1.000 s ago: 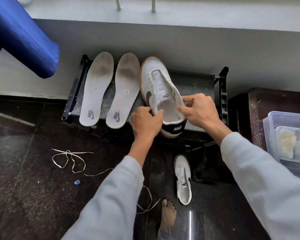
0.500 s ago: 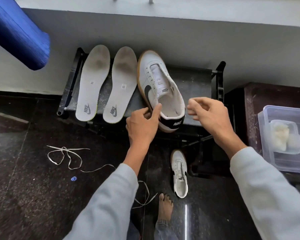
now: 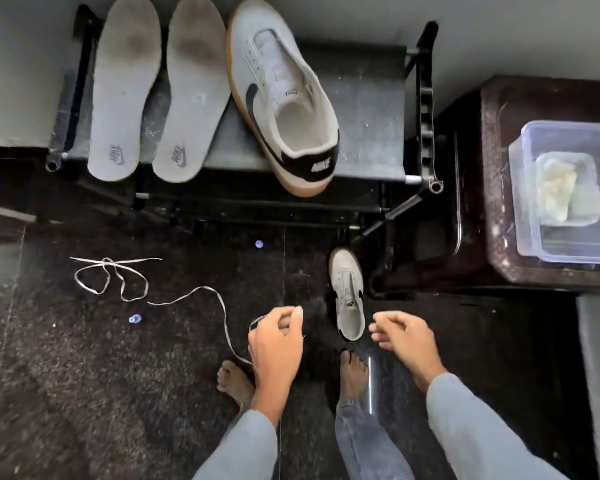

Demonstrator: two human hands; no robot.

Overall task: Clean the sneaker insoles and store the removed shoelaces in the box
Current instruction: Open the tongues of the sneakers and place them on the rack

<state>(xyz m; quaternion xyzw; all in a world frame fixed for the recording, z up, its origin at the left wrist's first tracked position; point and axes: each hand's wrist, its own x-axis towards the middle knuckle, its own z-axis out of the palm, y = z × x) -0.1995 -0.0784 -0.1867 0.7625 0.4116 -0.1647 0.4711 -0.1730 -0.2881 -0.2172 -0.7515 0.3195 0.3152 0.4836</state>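
Two grey worn insoles [image 3: 125,91] [image 3: 191,95] lie side by side on a black shoe rack [image 3: 368,109]. Beside them rests a white laceless sneaker [image 3: 281,98] with a gum sole. A second white sneaker [image 3: 349,296] stands on the dark floor. A loose white shoelace [image 3: 118,282] curls across the floor, and one end runs under my left hand [image 3: 278,341]. That hand's fingers are curled right at the lace; a grip is not clear. My right hand [image 3: 402,337] hovers beside the floor sneaker, fingers loosely apart, holding nothing. A clear plastic box [image 3: 530,202] sits at the right.
The box rests on a dark brown cabinet [image 3: 492,168] and holds a smaller tub [image 3: 565,188] with pale contents. Two small blue bits [image 3: 135,319] [image 3: 258,244] lie on the floor. My bare feet [image 3: 232,382] [image 3: 354,375] stand below the hands. A grey wall backs the rack.
Both hands have let go of the sneaker on the rack and dropped towards the floor. The view has tilted down, and my left hand now sits over the shoelace's end.
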